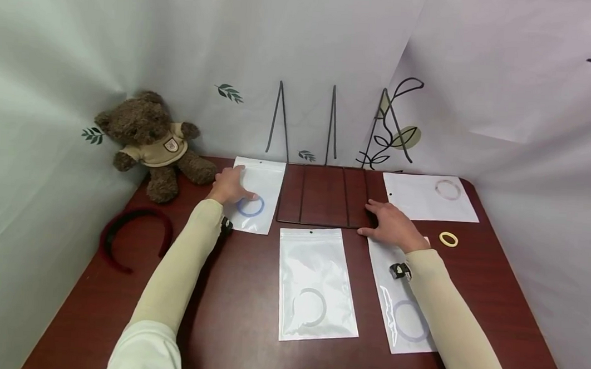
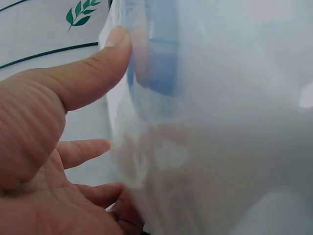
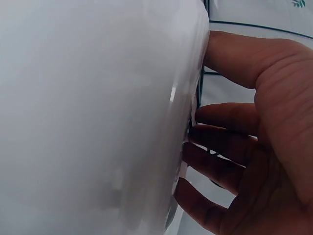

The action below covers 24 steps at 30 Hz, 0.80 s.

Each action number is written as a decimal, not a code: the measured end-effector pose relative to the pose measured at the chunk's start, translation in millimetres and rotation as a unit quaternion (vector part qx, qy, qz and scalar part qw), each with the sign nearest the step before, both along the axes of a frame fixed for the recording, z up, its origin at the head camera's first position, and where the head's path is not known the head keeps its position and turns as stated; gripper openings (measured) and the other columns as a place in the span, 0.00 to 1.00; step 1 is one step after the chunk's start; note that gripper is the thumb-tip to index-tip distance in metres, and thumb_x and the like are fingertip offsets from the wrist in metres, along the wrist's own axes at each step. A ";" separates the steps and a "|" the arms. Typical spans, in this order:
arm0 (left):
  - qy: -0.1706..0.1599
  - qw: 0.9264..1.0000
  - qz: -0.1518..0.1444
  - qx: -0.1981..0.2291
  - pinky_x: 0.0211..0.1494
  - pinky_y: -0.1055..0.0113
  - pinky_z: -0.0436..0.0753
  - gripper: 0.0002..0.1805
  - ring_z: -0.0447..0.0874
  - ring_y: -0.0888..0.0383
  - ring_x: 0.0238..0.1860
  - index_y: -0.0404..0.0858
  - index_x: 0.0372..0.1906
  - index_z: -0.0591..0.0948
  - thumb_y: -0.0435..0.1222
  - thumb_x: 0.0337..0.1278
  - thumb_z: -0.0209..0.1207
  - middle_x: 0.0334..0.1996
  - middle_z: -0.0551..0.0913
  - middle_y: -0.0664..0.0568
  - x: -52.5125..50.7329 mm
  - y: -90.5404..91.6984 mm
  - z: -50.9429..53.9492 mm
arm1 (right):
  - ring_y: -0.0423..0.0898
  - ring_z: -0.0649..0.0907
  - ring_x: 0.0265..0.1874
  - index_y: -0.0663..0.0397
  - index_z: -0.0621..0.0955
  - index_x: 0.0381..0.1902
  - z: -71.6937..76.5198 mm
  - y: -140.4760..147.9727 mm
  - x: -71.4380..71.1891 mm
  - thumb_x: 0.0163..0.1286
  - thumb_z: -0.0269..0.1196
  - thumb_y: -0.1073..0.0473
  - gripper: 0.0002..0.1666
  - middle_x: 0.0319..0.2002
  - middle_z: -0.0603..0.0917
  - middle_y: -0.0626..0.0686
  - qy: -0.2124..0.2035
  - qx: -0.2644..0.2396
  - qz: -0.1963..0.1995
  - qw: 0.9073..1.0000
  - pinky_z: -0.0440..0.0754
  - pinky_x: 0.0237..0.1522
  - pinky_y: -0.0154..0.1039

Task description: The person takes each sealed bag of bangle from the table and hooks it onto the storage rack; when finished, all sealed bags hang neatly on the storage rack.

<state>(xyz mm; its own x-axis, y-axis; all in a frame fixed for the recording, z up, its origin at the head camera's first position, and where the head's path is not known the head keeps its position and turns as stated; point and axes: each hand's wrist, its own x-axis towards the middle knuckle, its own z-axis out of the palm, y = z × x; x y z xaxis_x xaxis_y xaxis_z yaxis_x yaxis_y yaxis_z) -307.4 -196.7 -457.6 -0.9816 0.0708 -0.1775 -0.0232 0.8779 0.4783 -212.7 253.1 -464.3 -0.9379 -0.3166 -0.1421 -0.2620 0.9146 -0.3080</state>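
Note:
In the head view my left hand [image 1: 230, 186] rests at the left side of a white pouch [image 1: 263, 177] with a blue ring [image 1: 250, 214] showing through. The left wrist view has the thumb [image 2: 98, 73] against the glossy pouch [image 2: 234, 122], with the other fingers at its edge. My right hand [image 1: 391, 226] lies over the top end of another white pouch [image 1: 400, 290] holding a pale violet ring, beside the wire rack's front right corner. Fingertips of the right hand [image 3: 244, 132] meet the edge of a white pouch [image 3: 98, 117] in the right wrist view.
A black wire rack [image 1: 320, 225] stands at the back middle. A white pouch [image 1: 316, 263] with a grey ring lies in front. Another pouch [image 1: 410, 196] is at back right, near a yellow ring [image 1: 448, 239]. A teddy bear [image 1: 159, 149] and a red headband [image 1: 165, 228] are left.

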 end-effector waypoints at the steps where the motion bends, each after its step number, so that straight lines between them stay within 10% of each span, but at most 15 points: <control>1: -0.003 1.000 -0.001 0.006 0.73 0.31 0.69 0.58 0.65 0.28 0.73 0.36 0.83 0.60 0.47 0.52 0.80 0.76 0.64 0.25 -0.1 -0.6 -0.9 | 0.70 0.66 0.78 0.67 0.70 0.77 -0.3 -0.4 0.1 0.69 0.73 0.41 0.51 0.80 0.67 0.66 0.000 -0.001 0.000 1.000 0.65 0.78 0.64; 8: 0.004 0.995 -0.003 0.095 0.79 0.37 0.66 0.59 0.64 0.34 0.78 0.37 0.85 0.57 0.41 0.53 0.80 0.78 0.64 0.29 1.5 -4.4 -5.9 | 0.69 0.65 0.79 0.66 0.70 0.78 -1.3 -0.7 1.0 0.69 0.72 0.41 0.50 0.80 0.66 0.64 0.000 -0.001 -0.009 1.000 0.65 0.78 0.65; 14: 0.018 0.984 0.036 0.174 0.65 0.41 0.80 0.44 0.80 0.38 0.62 0.40 0.83 0.63 0.37 0.66 0.70 0.63 0.80 0.34 3.7 -8.7 -7.7 | 0.70 0.64 0.79 0.66 0.70 0.78 -1.5 0.5 0.3 0.70 0.72 0.41 0.50 0.81 0.66 0.64 -0.006 -0.001 -0.014 1.000 0.63 0.79 0.65; 24: 0.058 0.981 -0.005 0.187 0.65 0.41 0.78 0.42 0.79 0.38 0.63 0.49 0.85 0.58 0.33 0.72 0.63 0.64 0.79 0.34 2.9 -9.5 -7.0 | 0.70 0.63 0.80 0.65 0.70 0.78 -5.5 1.6 -1.9 0.69 0.73 0.41 0.51 0.81 0.66 0.64 -0.004 -0.004 -0.016 1.000 0.62 0.79 0.66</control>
<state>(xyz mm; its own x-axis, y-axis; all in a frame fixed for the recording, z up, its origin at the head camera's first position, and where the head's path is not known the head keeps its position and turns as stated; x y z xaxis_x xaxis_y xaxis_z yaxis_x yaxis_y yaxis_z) -304.5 -206.2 -464.6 -0.9925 0.1196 -0.0243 0.0583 0.6401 0.7661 -214.6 254.8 -469.8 -0.9465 -0.2871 -0.1475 -0.2296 0.9200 -0.3176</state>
